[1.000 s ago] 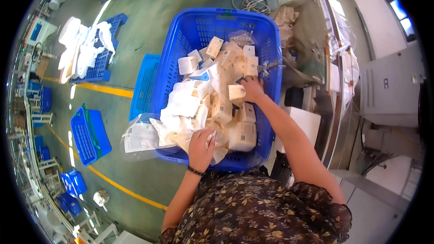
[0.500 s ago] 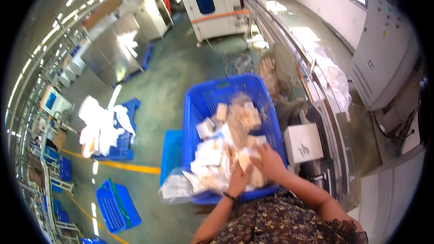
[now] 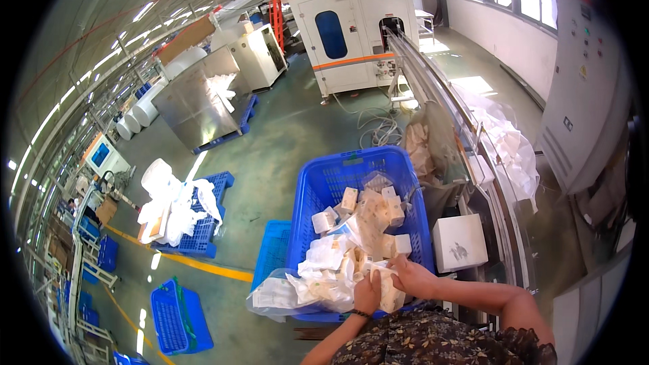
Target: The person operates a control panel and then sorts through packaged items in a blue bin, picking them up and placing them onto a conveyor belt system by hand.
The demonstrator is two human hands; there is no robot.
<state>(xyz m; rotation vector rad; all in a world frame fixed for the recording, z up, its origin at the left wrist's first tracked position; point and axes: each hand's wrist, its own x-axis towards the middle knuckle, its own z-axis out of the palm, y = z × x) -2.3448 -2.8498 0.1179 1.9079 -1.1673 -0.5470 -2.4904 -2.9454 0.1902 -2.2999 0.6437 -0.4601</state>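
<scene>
Cream-coloured pack [image 3: 389, 295] between both hands, over the near edge of the blue basket [image 3: 324, 179], right of that edge's middle. Left hand [image 3: 367, 295]: fingers curled together, pinching the pack's left side. Right hand [image 3: 414, 279]: fingers bent over its right side, pinching; fingertip contact cannot be told. Long axis, as best judged, runs near to far, near end toward the wearer, far end toward the heap; which end is its top cannot be told.

Progress, judged from the layout: one pack taken up; many small boxes [image 3: 323, 222] lie loose at mixed angles behind it. White sheets [image 3: 324, 255] cover the heap's left part. Clear bag [image 3: 270, 295] overhangs the left near corner. Outside the right edge: white carton [image 3: 460, 243]. Beside the left edge: turquoise crate [image 3: 272, 247]. Far off, beyond the far edge: tangled cables [image 3: 378, 128], then a white machine [image 3: 368, 34].
</scene>
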